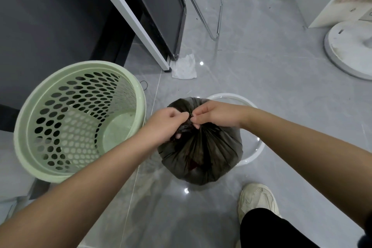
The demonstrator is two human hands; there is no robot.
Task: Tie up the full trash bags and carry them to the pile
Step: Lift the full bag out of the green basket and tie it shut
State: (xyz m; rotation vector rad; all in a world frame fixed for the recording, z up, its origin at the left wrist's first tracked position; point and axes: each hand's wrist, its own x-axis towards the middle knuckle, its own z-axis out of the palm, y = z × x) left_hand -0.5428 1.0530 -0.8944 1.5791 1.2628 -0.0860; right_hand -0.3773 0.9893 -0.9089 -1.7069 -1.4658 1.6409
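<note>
A full black trash bag (203,157) stands on the grey tiled floor in the middle of the view, its plastic gathered into pleats at the top. My left hand (167,125) grips the bunched neck from the left, fingers curled into the plastic. My right hand (215,116) pinches the gathered top from the right, and the two hands meet over the bag's neck. The knot itself is hidden under my fingers.
A pale green perforated bin (78,121) stands to the left with no bag in it. A white ring (259,147) lies on the floor behind the bag. A crumpled tissue (184,66), a chrome chair leg (218,16), a white round base (350,50) and my shoe (257,201) are nearby.
</note>
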